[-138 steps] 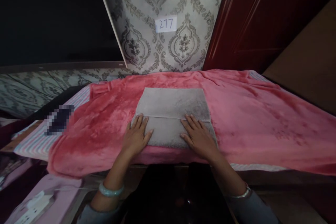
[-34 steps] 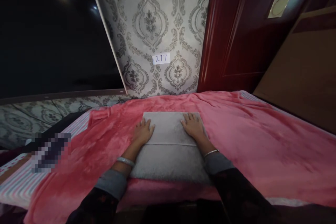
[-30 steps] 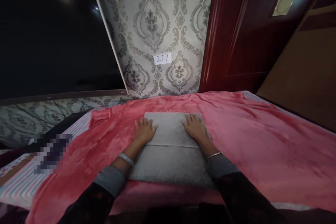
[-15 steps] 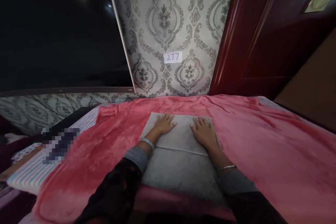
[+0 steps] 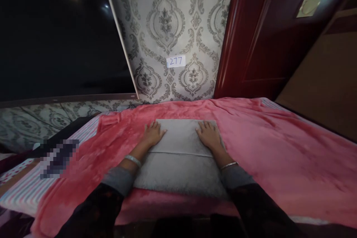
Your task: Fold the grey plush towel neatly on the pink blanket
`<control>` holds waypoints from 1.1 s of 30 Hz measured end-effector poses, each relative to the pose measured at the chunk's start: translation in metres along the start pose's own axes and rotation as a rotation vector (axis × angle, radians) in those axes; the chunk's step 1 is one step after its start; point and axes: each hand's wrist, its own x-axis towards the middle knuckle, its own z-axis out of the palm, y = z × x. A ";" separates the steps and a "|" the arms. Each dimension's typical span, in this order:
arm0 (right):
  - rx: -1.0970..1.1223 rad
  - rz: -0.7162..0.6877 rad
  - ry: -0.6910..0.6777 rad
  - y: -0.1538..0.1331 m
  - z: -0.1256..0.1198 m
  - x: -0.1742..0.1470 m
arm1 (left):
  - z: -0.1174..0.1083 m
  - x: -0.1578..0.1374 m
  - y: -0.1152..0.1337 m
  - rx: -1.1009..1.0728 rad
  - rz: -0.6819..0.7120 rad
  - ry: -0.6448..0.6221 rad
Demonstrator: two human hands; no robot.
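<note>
A grey, soft-looking folded cloth piece lies flat in front of me, with a straight seam or fold edge running across its middle. My left hand rests palm down at its far left edge, fingers spread. On the far right part of it my right hand lies flat, fingers apart. Neither hand grips anything. Under the grey cloth spreads a pink plush blanket. What exactly the grey piece is, I cannot tell.
A striped sheet shows at the left, with a pixelated patch over it. Behind stand a black television screen, a patterned wall with a paper label reading 277, and a dark red wooden panel. A brown board leans at the right.
My left hand has slid outward from the grey cloth's surface to its left edge. My right hand stays flat near the far right corner. The view has shifted slightly.
</note>
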 end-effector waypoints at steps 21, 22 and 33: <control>0.081 -0.026 -0.153 0.044 -0.013 -0.033 | 0.014 -0.032 0.010 -0.004 0.070 0.122; 0.098 -0.030 -0.147 0.051 -0.011 -0.038 | 0.013 -0.033 0.010 -0.002 0.067 0.128; 0.359 -0.129 -0.006 0.088 -0.005 -0.105 | 0.017 -0.038 -0.009 -0.057 0.106 0.096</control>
